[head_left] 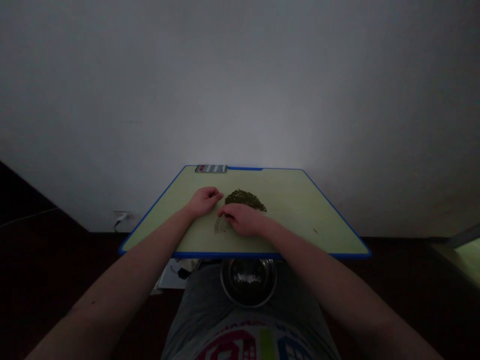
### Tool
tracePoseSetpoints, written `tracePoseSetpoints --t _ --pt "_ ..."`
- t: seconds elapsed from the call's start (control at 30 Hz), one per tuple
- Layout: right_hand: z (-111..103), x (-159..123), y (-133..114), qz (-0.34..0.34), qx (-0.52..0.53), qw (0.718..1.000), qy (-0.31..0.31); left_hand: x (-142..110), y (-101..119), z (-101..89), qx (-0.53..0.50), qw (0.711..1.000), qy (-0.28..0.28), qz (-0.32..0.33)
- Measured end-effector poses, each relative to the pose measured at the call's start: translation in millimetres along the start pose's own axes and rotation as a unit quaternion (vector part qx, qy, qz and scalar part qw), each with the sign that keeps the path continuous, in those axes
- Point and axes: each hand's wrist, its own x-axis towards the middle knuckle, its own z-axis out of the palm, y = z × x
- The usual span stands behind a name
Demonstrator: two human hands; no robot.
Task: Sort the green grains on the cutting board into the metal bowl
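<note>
A heap of small dark green-brown bits (245,198), perhaps dried leaves or seeds, lies on the pale yellow tabletop (292,200). At its left edge is my left hand (205,199), thumb and fingers drawn together; anything between them is too small to make out. My right hand (243,219) lies low over the near side of the heap and hides part of it. Its fingers are curled into a pinch, and what they hold cannot be seen. Beside the right fingertips, a pale curved outline (218,225) shows on the tabletop.
A phone (211,169) lies at the far left edge, its screen lit. On my lap, below the table's blue front rim (322,256), sits a metal bowl (248,282). A wall (240,100) rises behind the table. A small dark fragment (315,231) lies to the right.
</note>
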Motion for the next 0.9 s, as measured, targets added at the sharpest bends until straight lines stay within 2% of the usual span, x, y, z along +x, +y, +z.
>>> tracePoseSetpoints --t 0.27,0.67,0.9 --pt "-3.6 -7.8 -6.0 -0.045 0.028 0.998 -0.042 -1.0 0.9 1.2 -0.01 1.0 0.0 -0.007" --pt "-13.4 -45.2 -13.9 0.005 0.044 0.999 -0.027 -1.3 3.2 0.7 -0.008 1.0 -0.005 -0.015" --pt "-16.1 -52.6 -15.7 0.021 0.065 0.997 -0.026 -1.3 4.0 0.6 -0.003 1.0 -0.004 -0.019"
